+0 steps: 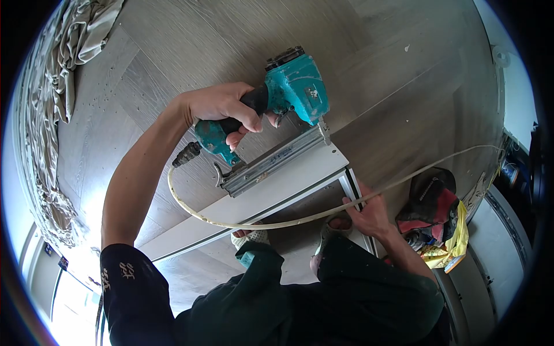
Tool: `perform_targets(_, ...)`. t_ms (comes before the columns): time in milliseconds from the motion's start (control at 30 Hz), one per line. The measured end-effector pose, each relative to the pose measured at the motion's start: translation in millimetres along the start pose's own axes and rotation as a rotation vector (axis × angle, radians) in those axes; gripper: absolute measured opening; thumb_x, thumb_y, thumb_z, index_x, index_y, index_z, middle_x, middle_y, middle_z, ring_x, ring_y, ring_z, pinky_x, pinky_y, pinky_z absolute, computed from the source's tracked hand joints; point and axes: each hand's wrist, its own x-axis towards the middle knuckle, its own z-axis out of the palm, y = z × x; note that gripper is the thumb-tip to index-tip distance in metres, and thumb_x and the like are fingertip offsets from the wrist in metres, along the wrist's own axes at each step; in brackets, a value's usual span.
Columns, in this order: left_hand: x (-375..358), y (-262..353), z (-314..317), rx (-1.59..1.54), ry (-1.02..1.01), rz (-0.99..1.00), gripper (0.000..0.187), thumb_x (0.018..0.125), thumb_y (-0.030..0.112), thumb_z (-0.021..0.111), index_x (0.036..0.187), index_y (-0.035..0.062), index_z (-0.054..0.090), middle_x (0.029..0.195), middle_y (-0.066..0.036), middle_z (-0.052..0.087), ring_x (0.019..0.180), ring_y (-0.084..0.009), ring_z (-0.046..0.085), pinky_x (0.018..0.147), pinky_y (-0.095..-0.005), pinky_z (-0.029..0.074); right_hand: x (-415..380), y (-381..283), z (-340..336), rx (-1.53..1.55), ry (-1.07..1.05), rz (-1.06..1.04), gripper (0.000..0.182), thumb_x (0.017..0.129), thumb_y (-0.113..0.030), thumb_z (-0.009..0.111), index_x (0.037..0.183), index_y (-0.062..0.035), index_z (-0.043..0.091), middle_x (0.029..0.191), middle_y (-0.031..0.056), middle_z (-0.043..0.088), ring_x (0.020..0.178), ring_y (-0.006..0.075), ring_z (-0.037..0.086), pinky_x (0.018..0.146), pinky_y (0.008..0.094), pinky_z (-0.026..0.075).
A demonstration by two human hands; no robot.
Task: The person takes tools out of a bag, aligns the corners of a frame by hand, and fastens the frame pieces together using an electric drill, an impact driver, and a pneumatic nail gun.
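My left hand [225, 112] is wrapped round the black grip of a teal pneumatic nail gun [300, 86]. Its long metal magazine [274, 161] lies along a white frame [311, 167], and the nose sits at the frame's corner end. From the fitting at the handle's base a pale air hose [271, 226] loops across the frame toward the right. My right hand [369, 213] grips the frame's short side near that corner, thumb on the inner side and the other fingers partly hidden behind it. The hose passes over this hand.
Wood-look floor [392, 75] surrounds the frame. A red and black bag [430, 202] with a yellow plastic bag [459, 236] lies at the right. Shiny beige curtain fabric [63, 63] bunches along the left. My feet in light slippers [323, 236] stand close to the frame.
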Motion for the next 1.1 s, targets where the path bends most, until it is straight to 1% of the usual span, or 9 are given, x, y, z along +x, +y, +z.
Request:
perform_targets(133,0,-1,0,-0.023,0.001,0.014,0.035,0.078,0.008,0.069,0.104,-0.0132,0.058,0.066,-0.007,0.059,0.046,-0.0136,0.061,0.049,-0.0319,0.059,0,0,-2,-0.029,-0.010,0.001,0.052,0.088,-0.009,0.068,0.137,0.0018,0.055,0.117,0.0251,0.068,0.112,0.0357,0.068,0.095,0.0409,0.053)
perform_targets(333,3,-4,-2,-0.044,-0.022,-0.009,0.036,0.078,0.009,0.069,0.104,-0.0139,0.058,0.067,-0.006,0.059,0.046,-0.0137,0.060,0.050,-0.0318,0.059,0,1,-2,-0.004,-0.025,0.013,0.054,0.088,-0.009,0.067,0.138,0.0023,0.054,0.120,0.0254,0.067,0.115,0.0349,0.067,0.096,0.0409,0.052)
perform_targets(567,3,-1,2,-0.059,0.001,-0.020,0.037,0.077,0.008,0.068,0.105,-0.0140,0.058,0.065,-0.005,0.058,0.046,-0.0135,0.060,0.050,-0.0312,0.059,-1,3,-3,-0.001,-0.037,0.010,0.055,0.088,-0.008,0.067,0.140,0.0029,0.052,0.120,0.0256,0.067,0.115,0.0351,0.066,0.097,0.0407,0.051)
perform_targets(667,3,1,0,0.014,-0.022,-0.052,0.041,0.081,0.011,0.066,0.116,-0.0089,0.059,0.067,-0.005,0.061,0.050,-0.0137,0.063,0.053,-0.0302,0.058,-1,5,-3,-0.011,-0.033,-0.007,0.055,0.088,-0.007,0.067,0.140,0.0029,0.052,0.120,0.0257,0.067,0.115,0.0354,0.066,0.098,0.0408,0.051)
perform_targets(800,5,2,-1,-0.013,-0.038,-0.049,0.041,0.081,0.011,0.066,0.116,-0.0096,0.059,0.066,-0.004,0.059,0.050,-0.0135,0.063,0.053,-0.0307,0.058,0,4,-3,0.017,-0.029,-0.036,0.056,0.088,-0.007,0.067,0.141,0.0025,0.051,0.121,0.0255,0.067,0.116,0.0356,0.066,0.099,0.0403,0.050)
perform_targets(900,1,4,-1,-0.059,-0.031,-0.038,0.040,0.081,0.009,0.065,0.116,-0.0098,0.058,0.065,-0.004,0.058,0.049,-0.0134,0.062,0.053,-0.0310,0.058,2,9,0,-0.068,0.032,-0.163,0.064,0.085,-0.007,0.067,0.146,-0.0023,0.047,0.123,0.0256,0.065,0.113,0.0401,0.065,0.094,0.0420,0.054)
perform_targets(967,-3,-2,-1,-0.096,-0.034,-0.045,0.040,0.081,0.009,0.065,0.116,-0.0099,0.058,0.065,-0.004,0.058,0.049,-0.0134,0.062,0.053,-0.0311,0.058,2,12,0,-0.066,0.028,-0.163,0.064,0.085,-0.007,0.067,0.146,-0.0021,0.047,0.124,0.0254,0.065,0.113,0.0403,0.065,0.095,0.0421,0.053)
perform_targets(1067,-6,-5,1,-0.151,-0.046,0.037,0.036,0.082,0.007,0.064,0.112,-0.0106,0.059,0.064,-0.005,0.057,0.048,-0.0135,0.061,0.052,-0.0317,0.058,1,12,1,-0.062,0.016,-0.147,0.064,0.085,-0.007,0.067,0.145,-0.0016,0.048,0.126,0.0252,0.065,0.114,0.0406,0.065,0.096,0.0422,0.053)
perform_targets(1100,-5,-7,0,-0.154,-0.047,0.037,0.036,0.082,0.007,0.064,0.112,-0.0106,0.059,0.064,-0.005,0.057,0.048,-0.0135,0.061,0.052,-0.0317,0.058,1,11,0,-0.045,0.009,-0.126,0.062,0.086,-0.007,0.067,0.144,-0.0004,0.049,0.125,0.0250,0.065,0.116,0.0384,0.064,0.098,0.0413,0.051)
